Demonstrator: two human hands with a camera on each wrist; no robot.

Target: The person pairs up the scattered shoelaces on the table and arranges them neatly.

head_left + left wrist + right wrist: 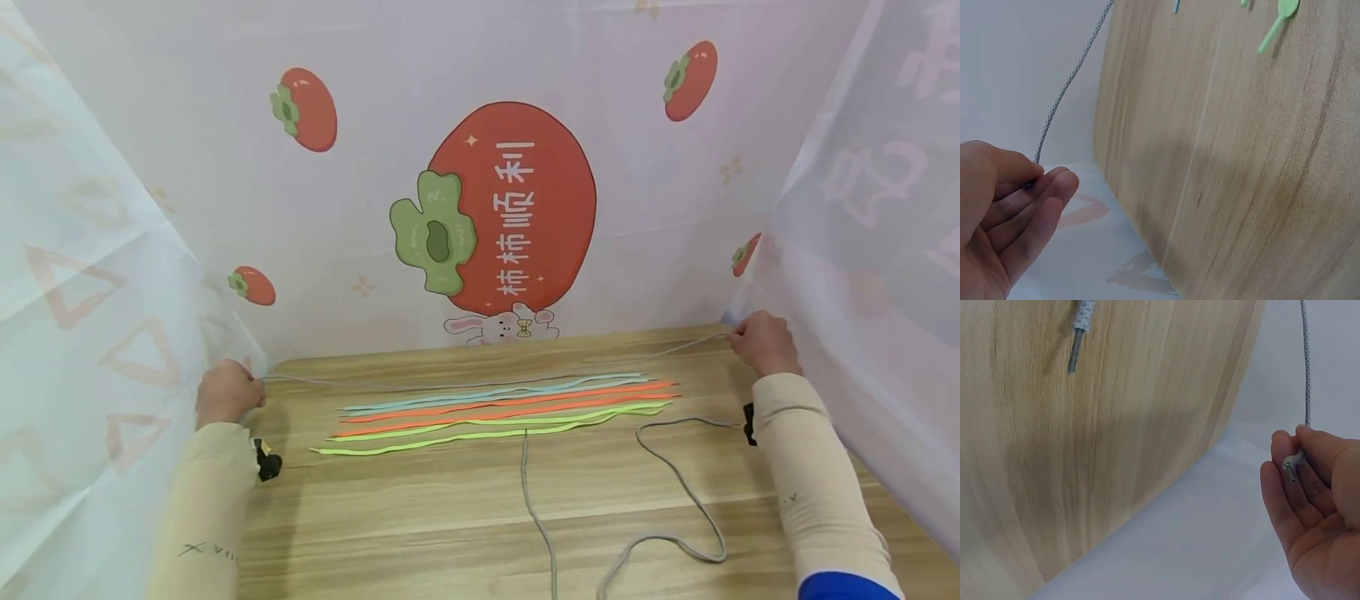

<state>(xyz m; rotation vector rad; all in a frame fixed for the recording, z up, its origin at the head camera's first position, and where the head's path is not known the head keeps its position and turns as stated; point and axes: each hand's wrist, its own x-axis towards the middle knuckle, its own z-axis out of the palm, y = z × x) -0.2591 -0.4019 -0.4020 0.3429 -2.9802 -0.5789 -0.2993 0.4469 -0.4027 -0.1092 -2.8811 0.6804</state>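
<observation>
A thin grey shoelace (315, 382) is stretched across the back of the wooden table, sagging slightly in the middle. Its left end is pinched between the thumb and fingers of my left hand (228, 392). My right hand (765, 343) pinches the other end at the back right corner; in the right wrist view the short tip of the lace (1291, 464) pokes out below the thumb. In front of the stretched lace lie light blue laces (525, 389), orange laces (517, 413) and yellow-green laces (360, 452), laid side by side lengthwise.
Another grey lace lies loose at the front, one stretch (529, 500) nearly straight and another stretch (690, 496) winding toward the right. White printed sheets enclose the wooden table (405, 533) at the back and both sides; the back sheet (360, 208) shows a large red persimmon.
</observation>
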